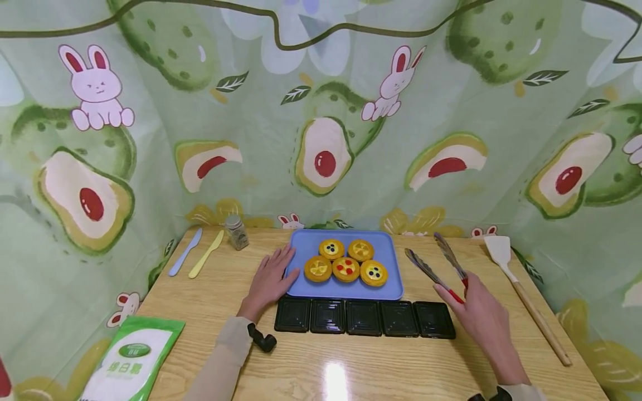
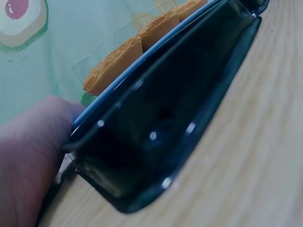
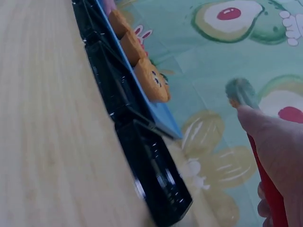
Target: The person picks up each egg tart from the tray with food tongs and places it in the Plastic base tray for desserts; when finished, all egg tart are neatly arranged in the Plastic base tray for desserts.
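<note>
My left hand (image 1: 271, 278) lies at the left edge of a blue tray (image 1: 296, 287), fingers extended along its rim and thumb over the side. Several egg tarts (image 1: 346, 269) with different toppings sit on the tray in two rows. In my right hand (image 1: 482, 312) I hold metal tongs (image 1: 425, 267) by their red handles, to the right of the tray; their arms stand apart with nothing between the tips. The right wrist view shows a red handle (image 3: 270, 194) in the grip. A row of small black square trays (image 1: 363, 317) runs along the blue tray's near side.
A blue knife (image 1: 185, 252), a yellow knife (image 1: 207, 254) and a shaker jar (image 1: 237, 232) lie or stand at the back left. A green-and-white bag (image 1: 131, 359) is at the front left. On the far right lies a spatula (image 1: 526, 301) with a wooden handle. Patterned cloth (image 1: 321, 111) hangs behind.
</note>
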A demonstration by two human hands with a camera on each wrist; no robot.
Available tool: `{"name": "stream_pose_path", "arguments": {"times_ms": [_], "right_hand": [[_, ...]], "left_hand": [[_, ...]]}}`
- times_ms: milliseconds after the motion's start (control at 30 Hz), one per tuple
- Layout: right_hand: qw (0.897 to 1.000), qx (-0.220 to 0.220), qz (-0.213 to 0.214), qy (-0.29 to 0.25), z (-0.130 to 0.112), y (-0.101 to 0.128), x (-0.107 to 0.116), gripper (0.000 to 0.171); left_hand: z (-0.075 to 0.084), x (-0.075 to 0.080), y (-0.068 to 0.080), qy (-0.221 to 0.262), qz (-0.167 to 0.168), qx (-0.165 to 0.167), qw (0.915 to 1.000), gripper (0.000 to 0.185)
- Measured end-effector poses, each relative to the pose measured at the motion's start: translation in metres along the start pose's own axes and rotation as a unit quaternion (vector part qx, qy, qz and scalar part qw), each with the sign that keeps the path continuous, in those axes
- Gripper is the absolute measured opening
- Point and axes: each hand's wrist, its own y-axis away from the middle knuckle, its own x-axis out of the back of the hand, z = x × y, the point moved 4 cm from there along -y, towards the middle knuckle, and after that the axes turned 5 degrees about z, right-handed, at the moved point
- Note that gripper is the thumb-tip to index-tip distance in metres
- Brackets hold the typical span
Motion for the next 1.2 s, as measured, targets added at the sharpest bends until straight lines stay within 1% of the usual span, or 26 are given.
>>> {"name": "stream_pose_path", "arguments": {"times_ms": [100, 200, 400, 467, 567, 667, 800, 1000, 1100, 1200], "right_hand": [[0.999, 0.029, 0.012, -0.003, -0.008, -0.007, 0.000, 0.081], [0.998, 0.054, 0.007, -0.008, -0.017, -0.013, 0.000, 0.078], [0.994, 0.101, -0.044, -0.014, -0.030, -0.023, -0.005, 0.073], [0.992, 0.114, -0.056, -0.020, -0.032, -0.024, -0.007, 0.072], [0.989, 0.129, -0.061, -0.022, -0.033, -0.025, -0.012, 0.066], [0.986, 0.154, -0.056, -0.017, -0.033, -0.023, -0.017, 0.058], [0.982, 0.178, -0.053, -0.019, -0.030, -0.022, -0.025, 0.055], [0.982, 0.168, -0.080, -0.011, -0.030, -0.020, -0.037, 0.059], [0.983, 0.159, -0.094, -0.006, -0.034, -0.019, -0.041, 0.062], [0.982, 0.159, -0.099, 0.001, -0.039, -0.017, -0.045, 0.064]], "left_hand": [[0.000, 0.000, -0.001, -0.005, 0.001, -0.003, 1.0000, 0.073], [0.001, 0.000, -0.003, -0.011, 0.002, -0.007, 0.9999, 0.075], [0.001, 0.001, -0.003, -0.013, 0.002, -0.011, 0.9999, 0.074], [0.000, 0.000, -0.003, -0.018, 0.004, -0.017, 0.9997, 0.073], [-0.001, 0.000, -0.003, -0.020, 0.006, -0.023, 0.9995, 0.073], [-0.001, 0.000, -0.003, -0.020, 0.008, -0.025, 0.9995, 0.073], [-0.002, 0.001, -0.002, -0.025, 0.008, -0.023, 0.9994, 0.073], [-0.003, 0.000, -0.002, -0.030, 0.006, -0.021, 0.9993, 0.074], [-0.003, 0.001, -0.002, -0.027, 0.003, -0.019, 0.9995, 0.074], [-0.003, 0.002, -0.003, -0.023, 0.003, -0.017, 0.9996, 0.073]]}}
